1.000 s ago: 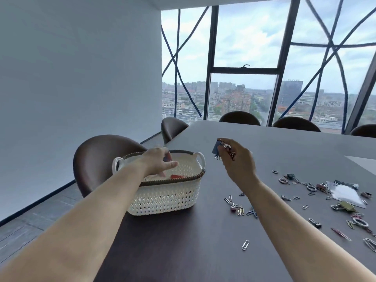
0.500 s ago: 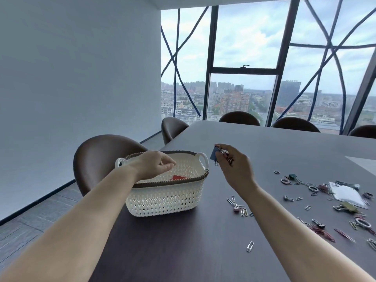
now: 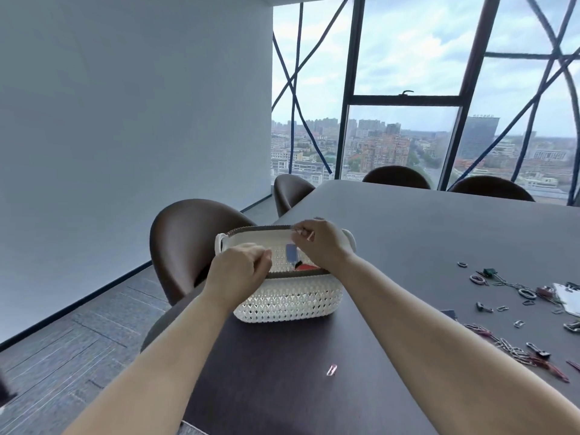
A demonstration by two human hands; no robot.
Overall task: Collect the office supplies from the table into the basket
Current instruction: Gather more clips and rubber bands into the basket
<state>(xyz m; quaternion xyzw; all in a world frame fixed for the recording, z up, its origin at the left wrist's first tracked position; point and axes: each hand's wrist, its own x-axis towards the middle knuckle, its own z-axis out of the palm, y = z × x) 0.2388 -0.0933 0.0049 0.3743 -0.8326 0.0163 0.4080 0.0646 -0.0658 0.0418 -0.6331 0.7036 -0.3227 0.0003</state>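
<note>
A white woven basket (image 3: 288, 299) with a dark rim stands near the table's left edge. My right hand (image 3: 320, 243) hovers over its opening, fingers pinched on a small pale clip. Just below it a blurred blue clip (image 3: 291, 252) hangs in the air inside the basket, free of my fingers. Something red (image 3: 303, 265) lies in the basket. At the front left rim, my left hand (image 3: 241, 268) is closed in a loose fist with nothing visible in it. Several paper clips and binder clips (image 3: 518, 291) lie scattered on the right of the table.
The dark table (image 3: 423, 240) runs toward a large window. A single paper clip (image 3: 331, 369) lies in front of the basket. A green binder clip (image 3: 489, 272) and a white plastic bag (image 3: 568, 298) lie at the right. Brown chairs (image 3: 188, 240) stand along the left side.
My right hand moved left from beside the basket to over it, and the blue clip left my fingers. My view turned left. My left hand drew back to the front rim.
</note>
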